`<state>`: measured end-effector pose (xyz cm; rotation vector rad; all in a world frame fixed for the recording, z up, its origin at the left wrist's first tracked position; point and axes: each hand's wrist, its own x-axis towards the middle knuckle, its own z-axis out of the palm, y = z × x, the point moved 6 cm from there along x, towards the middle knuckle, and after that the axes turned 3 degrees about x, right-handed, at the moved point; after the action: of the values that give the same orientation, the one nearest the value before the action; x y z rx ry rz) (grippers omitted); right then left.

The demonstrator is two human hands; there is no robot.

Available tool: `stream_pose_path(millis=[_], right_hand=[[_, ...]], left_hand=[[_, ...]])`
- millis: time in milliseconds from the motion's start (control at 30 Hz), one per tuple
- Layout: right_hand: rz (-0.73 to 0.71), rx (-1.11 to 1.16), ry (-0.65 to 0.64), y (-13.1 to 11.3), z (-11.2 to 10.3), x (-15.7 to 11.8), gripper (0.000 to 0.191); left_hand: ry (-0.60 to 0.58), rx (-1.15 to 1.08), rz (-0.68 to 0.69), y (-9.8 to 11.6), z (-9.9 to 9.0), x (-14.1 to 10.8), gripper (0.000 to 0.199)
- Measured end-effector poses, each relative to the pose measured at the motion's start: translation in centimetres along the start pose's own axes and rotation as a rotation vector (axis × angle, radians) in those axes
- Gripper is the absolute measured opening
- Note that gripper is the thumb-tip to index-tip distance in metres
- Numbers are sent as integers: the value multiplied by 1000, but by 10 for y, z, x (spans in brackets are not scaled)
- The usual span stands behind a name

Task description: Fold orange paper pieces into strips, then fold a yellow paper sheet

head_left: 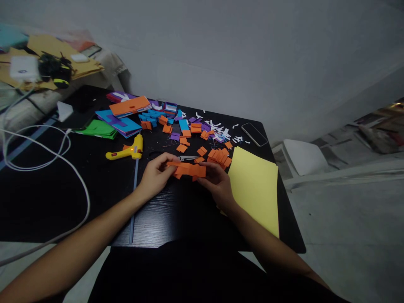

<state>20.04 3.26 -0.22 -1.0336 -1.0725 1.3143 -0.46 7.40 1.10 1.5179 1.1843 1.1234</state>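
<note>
An orange paper strip (190, 169) with creases in it is held between my two hands, just above the black table. My left hand (158, 172) pinches its left end between thumb and fingers. At the other end, my right hand (218, 181) has its fingers closed on the strip. Scissors (188, 158) lie just behind the strip, their handles partly hidden by my left hand. Small folded orange paper pieces (219, 157) are heaped behind my right hand. A yellow glue gun (128, 150) rests to the left of my left hand.
Yellow paper sheets (255, 185) lie at the right, with a phone (254, 134) behind them. White paper scraps (221, 131) and stacked coloured paper (131, 106) are along the back. A white cable (78, 174) loops across the left side. A white chair (303, 156) stands beyond the right edge.
</note>
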Motion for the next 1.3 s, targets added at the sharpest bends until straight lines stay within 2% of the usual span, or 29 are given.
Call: stream_pose_path(millis=[133, 367, 533, 833, 1100, 1300], right_hand=[[11, 17, 0, 6, -1, 1, 46], [58, 12, -7, 11, -2, 2, 52], [45, 39, -1, 9, -2, 3, 55], [-13, -56, 50, 8, -8, 4, 43], [56, -41, 7, 13, -4, 1, 48], [94, -24, -61, 17, 1, -2, 49]], left_hand=[[-46, 11, 2, -2, 4, -2, 15], [-95, 235, 160, 3, 9, -6, 15], [-141, 301, 189, 2, 11, -8, 18], [-208, 452, 224, 3, 17, -8, 28], [-330, 325, 219, 9, 22, -13, 29], [-310, 184, 110, 5, 21, -13, 29]])
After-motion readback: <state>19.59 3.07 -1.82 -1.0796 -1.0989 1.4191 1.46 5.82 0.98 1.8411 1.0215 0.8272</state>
